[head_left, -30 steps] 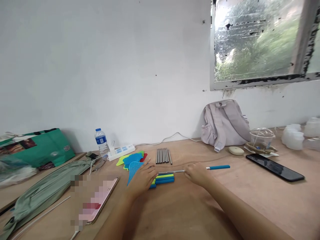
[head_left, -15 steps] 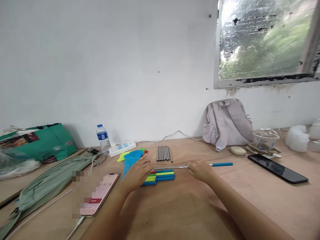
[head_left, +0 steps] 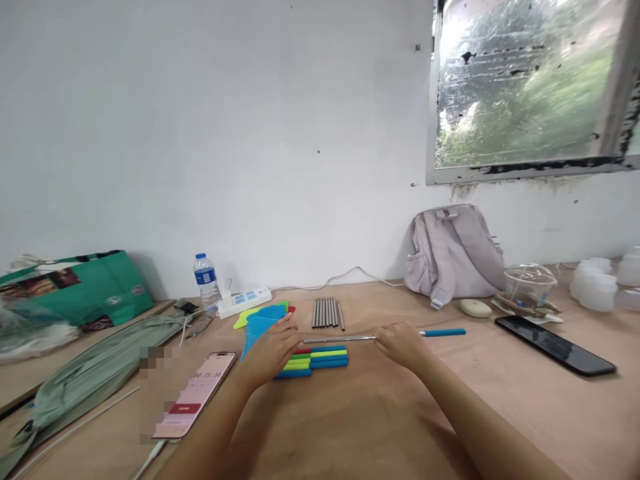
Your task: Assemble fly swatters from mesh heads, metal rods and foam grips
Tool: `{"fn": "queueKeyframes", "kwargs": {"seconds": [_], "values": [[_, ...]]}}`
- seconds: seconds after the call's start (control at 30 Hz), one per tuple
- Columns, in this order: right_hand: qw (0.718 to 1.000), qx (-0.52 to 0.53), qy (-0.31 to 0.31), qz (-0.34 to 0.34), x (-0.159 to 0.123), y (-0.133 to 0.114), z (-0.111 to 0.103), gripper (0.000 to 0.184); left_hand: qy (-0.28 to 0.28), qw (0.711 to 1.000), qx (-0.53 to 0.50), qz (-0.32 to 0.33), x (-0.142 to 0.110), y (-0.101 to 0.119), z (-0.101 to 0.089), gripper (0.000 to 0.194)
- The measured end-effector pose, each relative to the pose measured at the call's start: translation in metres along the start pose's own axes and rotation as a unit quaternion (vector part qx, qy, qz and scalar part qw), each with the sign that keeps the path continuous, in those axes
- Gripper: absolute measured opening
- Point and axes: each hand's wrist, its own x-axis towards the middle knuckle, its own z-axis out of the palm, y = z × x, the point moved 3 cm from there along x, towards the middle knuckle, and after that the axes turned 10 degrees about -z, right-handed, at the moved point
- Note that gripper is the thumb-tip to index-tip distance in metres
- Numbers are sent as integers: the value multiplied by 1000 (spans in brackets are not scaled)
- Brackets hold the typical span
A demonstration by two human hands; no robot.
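Note:
A telescopic fly swatter lies across the table in both my hands. Its blue mesh head [head_left: 257, 333] is at the left, the thin metal rod [head_left: 340, 339] crosses the middle, and the blue handle [head_left: 444, 333] points right. My left hand [head_left: 274, 350] is closed on the rod's end by the head. Around the rod near the handle, my right hand [head_left: 400, 344] is closed too; its fingertips are partly hidden. Just below the rod lie several coloured handles [head_left: 327, 363] in blue, yellow, green and red. Several short metal rods [head_left: 326, 313] lie side by side behind.
More swatter heads [head_left: 245, 318] lie partly under the blue one. Left are a phone [head_left: 200, 393], a power strip [head_left: 244, 302], a water bottle [head_left: 205, 277] and a green bag [head_left: 107, 287]. Right are a backpack [head_left: 453, 257], a black phone [head_left: 555, 345] and a plastic cup [head_left: 530, 283].
My left hand has shifted left with the mesh head, away from my right hand. More of the metal rod shows between them, and more of the coloured handles is uncovered.

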Motion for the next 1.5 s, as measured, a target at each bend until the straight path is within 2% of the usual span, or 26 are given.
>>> {"fn": "queueKeyframes", "kwargs": {"seconds": [0.17,0.4,0.57,0.67,0.97,1.03,1.13,1.2,1.3,1.43,1.5], "values": [[1000,-17,6,7,-5,8,-2,20,-6,1000,-5,-12,-6,-8,-1,26],[998,-44,42,-11,-12,21,1,22,8,1000,21,-15,-17,-16,-15,26],[995,-37,65,59,-32,53,-1,22,8,997,63,-42,-46,-52,-26,25],[996,-31,59,62,-38,65,-2,25,-12,996,74,-53,-62,-69,-33,25],[998,-18,48,-21,-29,47,5,17,-49,992,103,-46,-75,-85,-44,25],[999,-6,45,-7,-31,46,5,13,-51,991,116,-46,-80,-94,-48,25],[997,20,35,60,-33,46,7,14,-30,986,154,-56,-85,-103,-49,25],[995,35,28,94,-32,43,7,16,19,979,189,-77,-79,-97,-44,24],[992,51,32,113,-27,34,5,15,95,967,208,-112,-54,-66,-26,34],[991,62,45,106,-21,23,4,14,68,979,181,-61,-14,-5,11,30],[992,64,47,103,-22,23,6,14,39,977,203,-59,-3,12,24,27]]}}
